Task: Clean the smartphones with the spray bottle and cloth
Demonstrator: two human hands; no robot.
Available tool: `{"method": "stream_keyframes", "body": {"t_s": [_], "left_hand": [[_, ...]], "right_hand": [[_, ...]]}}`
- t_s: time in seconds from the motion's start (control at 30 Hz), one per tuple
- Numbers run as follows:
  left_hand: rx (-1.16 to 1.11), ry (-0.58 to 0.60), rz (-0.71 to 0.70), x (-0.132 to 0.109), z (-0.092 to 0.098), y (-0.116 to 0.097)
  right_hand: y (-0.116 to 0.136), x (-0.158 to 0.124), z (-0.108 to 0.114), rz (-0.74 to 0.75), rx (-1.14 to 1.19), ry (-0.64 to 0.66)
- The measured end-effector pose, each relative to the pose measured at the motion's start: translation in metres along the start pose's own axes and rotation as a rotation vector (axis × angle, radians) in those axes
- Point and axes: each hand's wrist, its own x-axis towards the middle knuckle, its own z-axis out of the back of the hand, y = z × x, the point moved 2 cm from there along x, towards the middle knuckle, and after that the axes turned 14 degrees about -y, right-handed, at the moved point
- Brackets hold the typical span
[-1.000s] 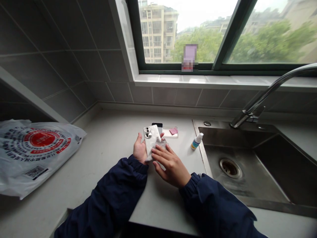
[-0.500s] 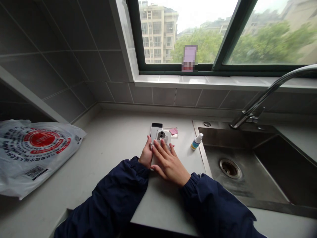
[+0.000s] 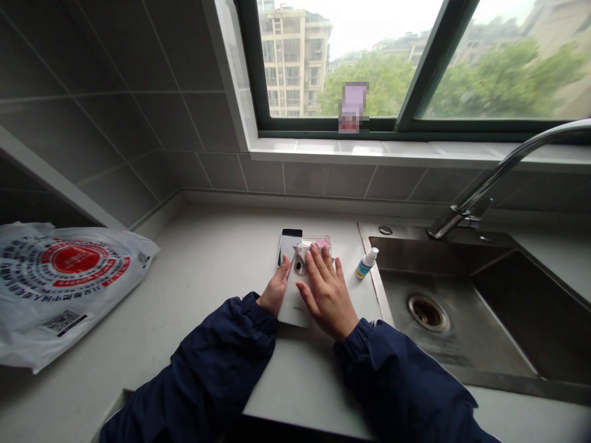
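Observation:
A white phone [image 3: 292,307] lies back up on the counter, its camera bump near the far end. My left hand [image 3: 274,288] is closed on the phone's left edge, thumb along the side. Across the far part of its back lies my right hand [image 3: 327,289], fingers stretched and pressing a thin, pale grey wiping cloth [image 3: 302,250] beside the camera. The cloth is mostly hidden under the fingers. Just behind are a second phone-like slab [image 3: 290,239] with a dark top and a clear case [image 3: 310,238] with a pink piece of cloth [image 3: 322,242] on it.
A small white spray bottle [image 3: 366,264] stands to the right, by the rim of the steel sink [image 3: 385,307]. The curved tap [image 3: 489,181] rises behind the sink. A printed white plastic bag [image 3: 69,289] lies at the left, and the counter's front edge is close below my arms.
My right hand and the cloth have slid away from me and right, toward the phone's camera end. More of the phone's near back shows. The left hand stays at its edge.

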Motion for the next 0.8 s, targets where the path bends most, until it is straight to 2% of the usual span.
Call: {"method": "stream_keyframes", "body": {"t_s": [0.3, 0.6, 0.7, 0.8], "left_hand": [[-0.161, -0.145, -0.057, 0.003, -0.002, -0.012], [-0.070, -0.245, -0.029, 0.002, 0.011, -0.028], [-0.119, -0.259, -0.043, 0.002, 0.015, -0.033], [-0.145, -0.262, -0.013, 0.001, 0.016, -0.036]], "right_hand": [[0.011, -0.001, 0.002, 0.107, 0.112, 0.113], [0.029, -0.003, 0.008, 0.284, 0.293, 0.215], [0.032, -0.006, 0.008, 0.341, 0.334, 0.230], [0.031, -0.008, 0.006, 0.355, 0.329, 0.187]]}}
